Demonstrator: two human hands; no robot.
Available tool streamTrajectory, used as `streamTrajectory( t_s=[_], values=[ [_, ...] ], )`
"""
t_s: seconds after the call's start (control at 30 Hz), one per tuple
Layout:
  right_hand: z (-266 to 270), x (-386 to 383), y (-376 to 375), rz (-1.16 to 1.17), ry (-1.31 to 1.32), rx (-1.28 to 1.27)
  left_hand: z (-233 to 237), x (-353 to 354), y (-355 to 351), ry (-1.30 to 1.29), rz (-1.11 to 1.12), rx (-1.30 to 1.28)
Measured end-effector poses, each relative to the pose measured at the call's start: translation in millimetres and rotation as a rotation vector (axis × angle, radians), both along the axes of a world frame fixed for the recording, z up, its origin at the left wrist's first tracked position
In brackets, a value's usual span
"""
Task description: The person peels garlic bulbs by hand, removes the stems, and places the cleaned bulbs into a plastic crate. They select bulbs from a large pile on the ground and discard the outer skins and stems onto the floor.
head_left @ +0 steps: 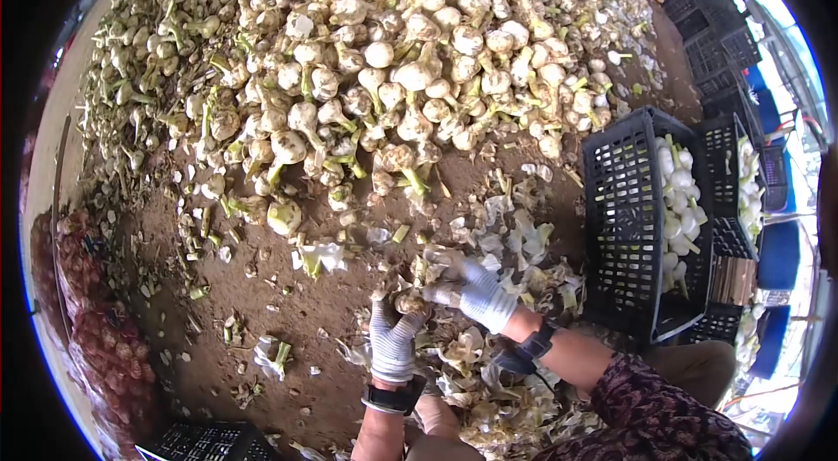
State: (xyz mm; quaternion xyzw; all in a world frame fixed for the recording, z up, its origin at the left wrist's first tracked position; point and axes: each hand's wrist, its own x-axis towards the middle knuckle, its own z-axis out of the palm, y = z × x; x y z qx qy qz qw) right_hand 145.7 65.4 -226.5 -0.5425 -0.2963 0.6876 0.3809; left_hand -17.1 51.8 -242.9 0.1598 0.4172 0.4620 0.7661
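Note:
My left hand point(393, 340), in a striped glove with dirty fingertips, is closed around a brownish garlic bulb point(410, 302) low over the soil. From the right, my right hand point(476, 291), gloved the same way, has its bent fingers against the upper side of this bulb and its outer skin. The fingertips are soiled and partly blend with the bulb, so the exact grip is hard to see. Loose papery garlic skins point(467, 352) lie below and beside both hands. Ahead rises a large heap of untrimmed garlic bulbs point(419, 68) with stubs of green stem.
At the right stands a black plastic crate point(621, 225) with peeled white garlic point(679, 199) in it; more crates are behind. Red mesh sacks point(109, 365) line the left edge. Another black crate point(209, 443) shows at the bottom left. Stem scraps are scattered on the soil point(227, 286).

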Motion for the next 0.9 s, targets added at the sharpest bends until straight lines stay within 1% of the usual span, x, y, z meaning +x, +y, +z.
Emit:
streamTrajectory(
  t_s=[0.03,0.07,0.13,0.17,0.2,0.23,0.27,0.3,0.37,0.43,0.47,0.5,0.53,0.6,0.67,0.73,0.77,0.83,0.87,0.9],
  values=[
    [-5,-6,-1,-0.062,0.163,-0.033,1,2,-1,0.053,-0.040,0.064],
    [-5,-9,1,-0.033,0.035,-0.005,7,4,-3,0.046,-0.044,0.079],
    [3,-13,6,0.033,-0.124,0.099,-3,9,-13,0.286,-0.066,0.233],
    [2,-13,5,0.034,-0.125,0.099,-13,9,-19,0.352,-0.044,0.240],
    [0,-13,3,0.053,-0.178,0.096,-13,7,-19,0.353,-0.041,0.240],
    [-2,-14,2,0.072,-0.230,0.092,-12,5,-19,0.578,-0.120,0.363],
    [-5,-14,0,0.074,-0.229,0.091,-11,4,-18,0.803,-0.201,0.485],
    [-7,-14,-1,0.066,-0.216,0.066,-3,5,-17,0.874,-0.198,0.492],
    [-8,-14,-4,0.060,-0.204,0.042,-3,5,-18,0.885,-0.196,0.506],
    [-4,-14,-5,0.050,-0.211,0.142,-4,4,-21,0.896,-0.197,0.522],
    [-8,-14,-7,0.050,-0.211,0.143,-6,4,-24,0.791,-0.144,0.430],
    [-10,-14,-8,0.011,-0.082,0.103,-5,5,-25,0.686,-0.091,0.340],
    [-12,-13,-9,-0.027,0.047,0.061,-1,11,-21,0.289,0.096,0.193],
    [-5,-8,-10,-0.008,0.087,0.057,1,-7,-14,-0.096,0.020,-0.073],
    [4,-7,-7,0.012,0.125,0.056,14,-4,-11,-0.100,0.017,-0.082],
    [7,-8,-5,0.009,0.108,0.067,21,-2,-10,0.008,0.017,-0.027],
    [8,-10,-3,0.009,0.107,0.068,21,2,-11,0.007,0.017,-0.026],
    [11,-14,-1,0.035,-0.040,0.133,15,10,-14,0.176,0.043,0.160],
    [13,-13,-1,0.033,-0.040,0.132,7,10,-17,0.175,0.041,0.159],
    [14,-13,0,0.074,-0.119,0.123,-1,9,-20,0.336,0.006,0.252]
  ],
)
